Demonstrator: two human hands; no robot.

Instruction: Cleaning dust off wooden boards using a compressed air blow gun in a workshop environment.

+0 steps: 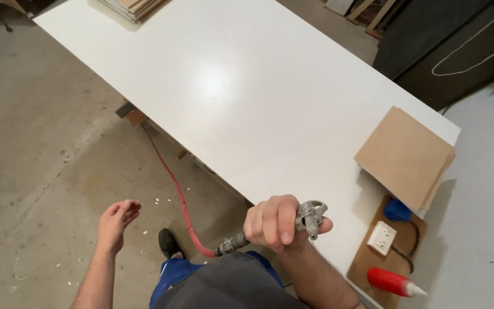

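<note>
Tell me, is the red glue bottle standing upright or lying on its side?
Lying on its side. The red glue bottle rests flat on the brown board beside the white socket, its white tip pointing right.

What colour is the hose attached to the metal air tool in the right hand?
Red. The thin flexible hose shows best in the head view, trailing across the concrete floor.

red hose (175,186) runs hidden under the white panel (247,97); stacked boards (135,7) cut off at top.
</note>
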